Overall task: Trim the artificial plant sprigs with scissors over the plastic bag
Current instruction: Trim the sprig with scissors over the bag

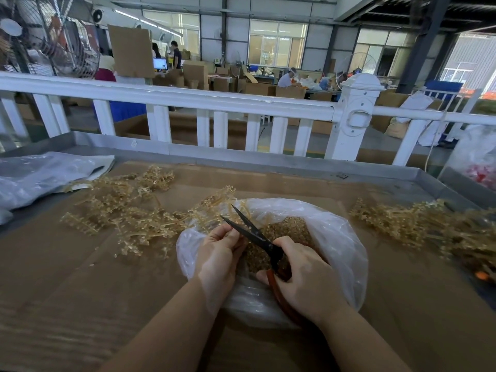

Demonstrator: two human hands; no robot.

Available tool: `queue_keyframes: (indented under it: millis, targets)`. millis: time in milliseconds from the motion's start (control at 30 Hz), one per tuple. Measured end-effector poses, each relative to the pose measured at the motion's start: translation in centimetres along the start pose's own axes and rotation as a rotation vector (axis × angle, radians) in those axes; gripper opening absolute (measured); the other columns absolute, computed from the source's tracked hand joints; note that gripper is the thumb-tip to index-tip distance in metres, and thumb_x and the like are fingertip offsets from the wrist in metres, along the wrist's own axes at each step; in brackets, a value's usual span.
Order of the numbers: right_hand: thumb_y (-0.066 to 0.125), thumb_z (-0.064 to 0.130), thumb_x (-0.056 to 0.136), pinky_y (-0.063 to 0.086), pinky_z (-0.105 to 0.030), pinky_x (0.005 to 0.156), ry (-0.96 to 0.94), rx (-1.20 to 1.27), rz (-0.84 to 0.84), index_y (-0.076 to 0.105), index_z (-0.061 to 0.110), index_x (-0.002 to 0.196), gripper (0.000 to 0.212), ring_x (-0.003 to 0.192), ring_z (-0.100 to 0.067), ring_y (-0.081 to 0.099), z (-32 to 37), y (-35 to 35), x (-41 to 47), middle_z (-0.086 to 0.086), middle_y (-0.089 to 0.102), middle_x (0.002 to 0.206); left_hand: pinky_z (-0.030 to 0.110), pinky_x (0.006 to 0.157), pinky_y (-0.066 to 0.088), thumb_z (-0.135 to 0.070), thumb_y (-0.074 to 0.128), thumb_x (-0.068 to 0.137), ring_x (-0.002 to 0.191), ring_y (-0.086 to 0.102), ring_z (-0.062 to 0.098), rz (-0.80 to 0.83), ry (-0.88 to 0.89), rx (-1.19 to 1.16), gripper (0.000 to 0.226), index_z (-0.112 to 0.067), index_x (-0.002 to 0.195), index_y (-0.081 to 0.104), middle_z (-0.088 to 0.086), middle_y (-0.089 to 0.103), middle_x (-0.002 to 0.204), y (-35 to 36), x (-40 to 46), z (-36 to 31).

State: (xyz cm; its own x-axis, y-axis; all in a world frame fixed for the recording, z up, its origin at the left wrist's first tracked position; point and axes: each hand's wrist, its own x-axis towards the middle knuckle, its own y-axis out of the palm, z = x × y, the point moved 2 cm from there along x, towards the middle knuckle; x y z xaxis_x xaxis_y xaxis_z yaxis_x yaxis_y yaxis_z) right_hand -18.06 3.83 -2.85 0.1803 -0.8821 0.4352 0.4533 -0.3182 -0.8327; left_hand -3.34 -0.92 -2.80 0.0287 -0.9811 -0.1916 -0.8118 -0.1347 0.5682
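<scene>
The scissors (252, 232) sit over the open plastic bag (335, 237), blades parted, their red handles in your right hand (303, 280), whose grip is curled round them. Your left hand (220, 253) pinches something small at the blades; what, you cannot tell. Untrimmed sprigs (128, 210) lie left on the cardboard-covered surface (80, 291), more sprigs (429, 224) right.

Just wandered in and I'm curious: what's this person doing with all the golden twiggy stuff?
They are trimming artificial plant sprigs. The right hand holds open scissors over a clear plastic bag full of golden trimmings, while the left hand seems to hold a piece up to the blades. Loose sprigs lie in a left pile and a right pile.
</scene>
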Motion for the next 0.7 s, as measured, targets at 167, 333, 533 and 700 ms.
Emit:
queue_keyframes:
  millis: [167, 333, 533, 700]
  targets:
    - [0.046, 0.073, 0.075, 0.039, -0.013, 0.079, 0.010, -0.005, -0.011, 0.053, 0.030, 0.119, 0.062, 0.095, -0.006, 0.052, 0.12, -0.04, 0.00, 0.012, 0.057, 0.100, 0.027, 0.085, 0.049, 0.003, 0.043, 0.096, 0.085, 0.063, 0.020, 0.019, 0.015, -0.009, 0.023, -0.006, 0.084, 0.060, 0.013, 0.066, 0.088, -0.16, 0.04, 0.22]
    - [0.059, 0.063, 0.078, 0.044, -0.018, 0.076, -0.005, 0.003, -0.019, 0.058, 0.024, 0.114, 0.053, 0.088, -0.010, 0.058, 0.20, 0.16, 0.21, 0.007, 0.063, 0.096, 0.028, 0.086, 0.049, 0.004, 0.042, 0.096, 0.083, 0.063, 0.020, 0.040, 0.024, -0.028, 0.023, -0.005, 0.082, 0.059, 0.013, 0.064, 0.087, -0.30, 0.19, 0.29]
    - [0.056, 0.061, 0.083, 0.048, -0.024, 0.070, -0.001, -0.056, 0.001, 0.054, 0.025, 0.112, 0.047, 0.079, -0.014, 0.060, 0.19, 0.51, 0.43, 0.005, 0.062, 0.088, 0.018, 0.067, 0.056, 0.003, 0.044, 0.095, 0.077, 0.066, 0.017, 0.053, 0.016, -0.051, 0.022, -0.004, 0.085, 0.061, 0.012, 0.066, 0.086, -0.47, 0.35, 0.29]
    - [0.049, 0.063, 0.086, 0.052, -0.028, 0.071, -0.006, -0.099, 0.012, 0.051, 0.025, 0.115, 0.048, 0.079, -0.014, 0.061, 0.19, 0.62, 0.53, 0.004, 0.063, 0.089, 0.018, 0.061, 0.055, 0.003, 0.046, 0.094, 0.066, 0.069, 0.011, 0.046, 0.015, -0.073, 0.026, -0.006, 0.078, 0.064, 0.007, 0.070, 0.074, -0.45, 0.33, 0.20]
